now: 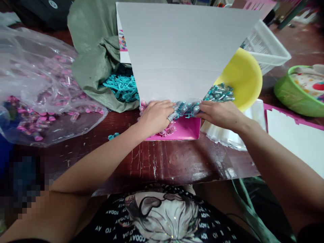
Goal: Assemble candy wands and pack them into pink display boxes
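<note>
centrally, an open pink-lined box [188, 131] is set close to the near edge of the surface [157, 165], with its white lid [187, 44] raised at the back. pink pieces [169, 130] are gathered towards the box's left wall, teal pieces [186, 108] are lined up across it, and the pink floor is exposed at its front right corner. the left hand [157, 115] is laid palm down over the pieces, its fingers close together; the right hand [218, 114] is bent over the right end of the teal row. whether anything is clamped by either hand cannot be told. the box is judged to be light, stiffish card, easily creased, and best held low by both side walls; the pieces are judged to be light, smooth and apt to slide, best taken by the ends of a row. behind the lid's left edge, a colourful printed panel [122, 41] is shown, but no wording can be made out. "today" can be read in white on the black shirt [111, 226]; no brand can be read.
</note>
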Motion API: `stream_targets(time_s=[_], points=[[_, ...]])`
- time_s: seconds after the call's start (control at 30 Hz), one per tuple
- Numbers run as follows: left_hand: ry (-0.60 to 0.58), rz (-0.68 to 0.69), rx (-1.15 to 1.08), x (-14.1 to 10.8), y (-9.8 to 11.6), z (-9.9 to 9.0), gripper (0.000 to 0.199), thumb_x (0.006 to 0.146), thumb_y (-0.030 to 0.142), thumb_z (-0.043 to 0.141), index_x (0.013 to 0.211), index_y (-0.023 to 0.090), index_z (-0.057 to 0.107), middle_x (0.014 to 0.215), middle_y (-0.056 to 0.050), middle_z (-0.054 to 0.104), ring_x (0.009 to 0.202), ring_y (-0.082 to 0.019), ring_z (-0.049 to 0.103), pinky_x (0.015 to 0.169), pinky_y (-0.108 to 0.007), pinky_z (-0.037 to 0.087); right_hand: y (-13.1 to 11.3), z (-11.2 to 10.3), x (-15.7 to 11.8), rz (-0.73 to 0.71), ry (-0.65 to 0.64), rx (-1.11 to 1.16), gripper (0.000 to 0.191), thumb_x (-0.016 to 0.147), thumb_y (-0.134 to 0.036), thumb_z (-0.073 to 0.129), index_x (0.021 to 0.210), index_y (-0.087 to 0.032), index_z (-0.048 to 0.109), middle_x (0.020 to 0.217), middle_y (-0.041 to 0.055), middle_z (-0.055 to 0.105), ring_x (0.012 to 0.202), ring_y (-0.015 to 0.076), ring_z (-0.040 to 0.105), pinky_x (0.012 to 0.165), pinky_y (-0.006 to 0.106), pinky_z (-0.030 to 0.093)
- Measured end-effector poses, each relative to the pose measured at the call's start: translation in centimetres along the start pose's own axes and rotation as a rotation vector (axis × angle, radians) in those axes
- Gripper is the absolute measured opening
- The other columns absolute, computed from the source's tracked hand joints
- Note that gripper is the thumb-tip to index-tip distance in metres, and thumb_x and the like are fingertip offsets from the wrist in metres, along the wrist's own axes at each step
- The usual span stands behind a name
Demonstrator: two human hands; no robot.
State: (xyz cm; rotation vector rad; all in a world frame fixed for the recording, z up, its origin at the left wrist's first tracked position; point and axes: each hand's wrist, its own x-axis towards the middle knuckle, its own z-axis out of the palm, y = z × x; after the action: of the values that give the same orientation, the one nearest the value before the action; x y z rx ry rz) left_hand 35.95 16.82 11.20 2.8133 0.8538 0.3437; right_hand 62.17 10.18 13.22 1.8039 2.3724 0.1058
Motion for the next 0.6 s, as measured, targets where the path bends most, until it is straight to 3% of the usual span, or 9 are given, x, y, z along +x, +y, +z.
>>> stream_targets(time_s=[0.1, 0.2, 0.27, 0.4, 0.5, 0.6], points=[[-0.019, -0.001, 0.002, 0.1, 0.1, -0.2, 0.041, 0.087, 0.009, 0.053, 0.124, 0.016, 0.069, 0.145, -0.008, 0.059, 0.14, -0.024, 0.049, 0.116, -0.045, 0.037, 0.1, 0.4, 0.1, -0.036, -0.025, 0.022, 0.034, 0.101, -0.049, 0.044, 0.11, -0.025, 0.066, 0.114, 0.0033, 0.07, 0.081, 0.0202, 0.065, 0.05, 0.028, 0.024], [-0.024, -0.013, -0.003, 0.1, 0.1, -0.4, 0.039, 0.089, 0.01, 0.052, 0.123, 0.015, 0.069, 0.145, -0.009, 0.059, 0.14, -0.024, 0.049, 0.115, -0.046, 0.037, -0.3, 1.1, 0.3, 0.016, -0.012, 0.013, 0.035, 0.101, -0.048, 0.043, 0.104, -0.023, 0.068, 0.107, 0.0038, 0.07, 0.079, 0.0192, 0.064, 0.049, 0.028, 0.022], [-0.017, -0.008, -0.008, -0.1, 0.1, -0.3, 0.038, 0.09, 0.011, 0.051, 0.123, 0.015, 0.069, 0.144, -0.009, 0.059, 0.14, -0.024, 0.049, 0.115, -0.046, 0.037, -0.7, 1.7, 0.2, 0.062, 0.085, 0.004, 0.036, 0.101, -0.049, 0.044, 0.107, -0.023, 0.069, 0.105, 0.005, 0.07, 0.08, 0.0194, 0.064, 0.049, 0.028, 0.022], [-0.016, 0.007, -0.021, 0.0, -0.2, 0.3, 0.041, 0.086, 0.008, 0.052, 0.122, 0.016, 0.069, 0.144, -0.009, 0.06, 0.14, -0.024, 0.049, 0.115, -0.046, 0.037, -1.4, 2.9, -0.5, 0.134, 0.31, 0.014, 0.036, 0.101, -0.047, 0.046, 0.116, -0.026, 0.071, 0.124, 0.0076, 0.066, 0.085, 0.0198, 0.063, 0.05, 0.029, 0.025], [-0.006, 0.014, -0.02, 0.5, -0.1, 0.3, 0.04, 0.085, 0.008, 0.052, 0.12, 0.017, 0.07, 0.143, -0.008, 0.061, 0.139, -0.024, 0.05, 0.114, -0.046, 0.038, -2.3, 3.6, -0.7, 0.144, 0.295, 0.053, 0.036, 0.102, -0.045, 0.044, 0.109, -0.028, 0.074, 0.126, 0.0062, 0.065, 0.081, 0.0182, 0.063, 0.049, 0.029, 0.025], [0.067, 0.026, -0.032, -0.4, 0.4, -1.4, 0.036, 0.089, 0.012, 0.051, 0.121, 0.017, 0.068, 0.141, -0.007, 0.063, 0.135, -0.023, 0.054, 0.113, -0.042, 0.04, -3.2, 3.9, -0.8, 0.152, 0.275, 0.092, 0.035, 0.102, -0.044, 0.044, 0.108, -0.027, 0.074, 0.124, 0.0056, 0.065, 0.08, 0.0178, 0.064, 0.048, 0.028, 0.029]])
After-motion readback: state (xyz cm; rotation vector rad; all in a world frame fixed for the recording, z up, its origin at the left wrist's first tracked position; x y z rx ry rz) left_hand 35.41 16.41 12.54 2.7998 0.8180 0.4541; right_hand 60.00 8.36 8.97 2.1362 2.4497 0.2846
